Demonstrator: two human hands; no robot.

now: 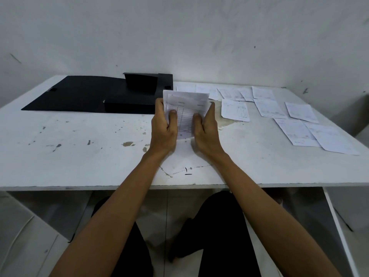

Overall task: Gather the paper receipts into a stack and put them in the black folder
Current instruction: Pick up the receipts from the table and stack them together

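- Left hand (164, 124) and right hand (205, 126) pinching receipt stack (186, 108) upright by its side edges.
- Risk: uneven sheets slipping and fanning out if pinch loosens.

Both hands (184, 124) gripping receipt stack (185, 108) (upright), loose receipts (295, 116) R, folder (89, 94) L

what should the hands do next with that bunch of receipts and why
Probably free the right hand to reach for the nearest loose receipt, while the left hand keeps the stack: many receipts remain scattered right.
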